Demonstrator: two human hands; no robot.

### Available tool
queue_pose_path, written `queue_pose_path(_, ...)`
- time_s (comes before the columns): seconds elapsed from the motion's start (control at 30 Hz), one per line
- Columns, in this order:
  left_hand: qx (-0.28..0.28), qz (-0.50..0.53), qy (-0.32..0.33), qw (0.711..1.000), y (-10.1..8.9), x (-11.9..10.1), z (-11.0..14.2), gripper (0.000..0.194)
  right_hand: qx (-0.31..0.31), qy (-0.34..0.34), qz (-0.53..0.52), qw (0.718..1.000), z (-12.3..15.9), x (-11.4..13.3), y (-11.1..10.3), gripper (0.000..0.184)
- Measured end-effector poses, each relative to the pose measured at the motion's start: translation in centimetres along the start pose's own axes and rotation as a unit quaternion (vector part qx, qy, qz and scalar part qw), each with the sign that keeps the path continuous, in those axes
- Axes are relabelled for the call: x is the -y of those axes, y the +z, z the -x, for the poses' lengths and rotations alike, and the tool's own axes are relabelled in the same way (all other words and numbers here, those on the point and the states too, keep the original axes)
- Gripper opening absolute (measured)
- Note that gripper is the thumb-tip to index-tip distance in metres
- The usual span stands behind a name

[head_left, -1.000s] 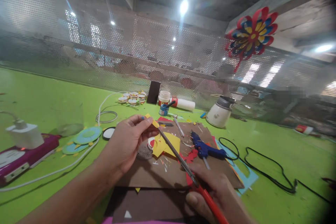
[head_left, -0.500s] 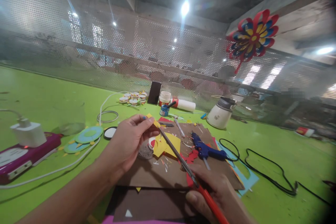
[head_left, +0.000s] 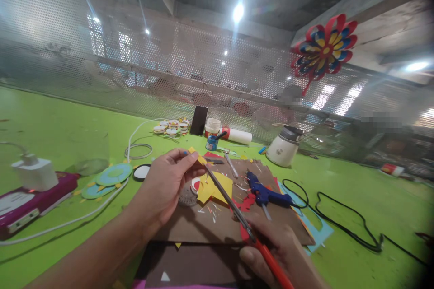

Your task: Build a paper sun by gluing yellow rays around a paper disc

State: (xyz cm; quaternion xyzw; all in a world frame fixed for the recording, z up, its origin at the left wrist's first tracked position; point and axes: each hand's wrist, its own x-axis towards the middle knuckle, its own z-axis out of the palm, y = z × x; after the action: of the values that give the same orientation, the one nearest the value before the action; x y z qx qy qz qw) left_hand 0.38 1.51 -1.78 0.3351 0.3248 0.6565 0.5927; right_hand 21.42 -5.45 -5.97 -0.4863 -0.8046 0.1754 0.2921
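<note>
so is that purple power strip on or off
Looks on: a red light glows on the power strip, beside the white charger.

Scissors [head_left: 222, 188]: one pair
Thin yellow strip [head_left: 201, 160]: one piece
Glue gun [head_left: 266, 193]: one
Light blue rings [head_left: 115, 174], at left: two pieces
Phone [head_left: 199, 120], far: one
White jug [head_left: 282, 149], far right: one
Blue jar [head_left: 212, 143]: one
Power strip [head_left: 66, 184], left: one
Flower decoration [head_left: 325, 50], far right: one
</note>
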Motion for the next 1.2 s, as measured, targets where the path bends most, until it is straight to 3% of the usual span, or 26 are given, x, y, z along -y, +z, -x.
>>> queue_pose_path(1.2,-0.005,0.019,0.017,1.000,0.19,0.29,0.17,0.008,0.007,-0.004,-0.013,1.000,0.03,0.48,-0.23,0.039)
